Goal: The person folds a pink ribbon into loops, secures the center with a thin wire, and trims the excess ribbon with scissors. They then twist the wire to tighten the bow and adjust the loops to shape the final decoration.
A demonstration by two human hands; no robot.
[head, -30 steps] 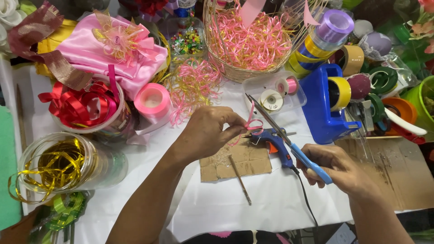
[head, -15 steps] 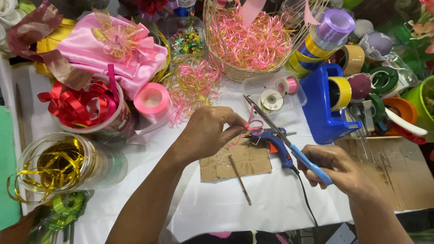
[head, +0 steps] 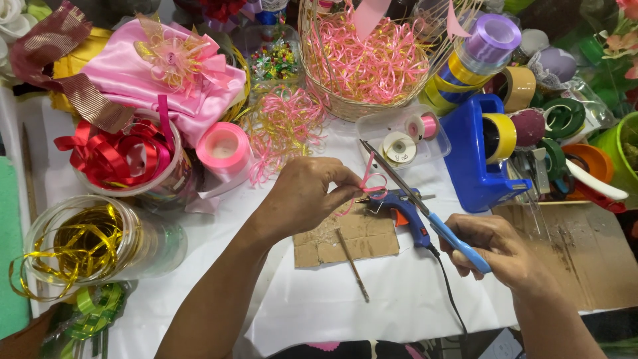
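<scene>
Left hand (head: 302, 199) pinched shut on a thin looped pink ribbon (head: 372, 184), held just above a flat brown cardboard scrap (head: 345, 238) on the white table covering (head: 319, 299); right hand (head: 495, 249) closed round the blue handles of long steel scissors (head: 425, 209), blades together, tip up beside the ribbon loop; blue hot-glue gun (head: 402, 209) lying under the blades at the cardboard's edge, black cord trailing down; thin wooden stick (head: 352, 262) across the cardboard; pink ribbon roll (head: 224, 147) near, at left.
</scene>
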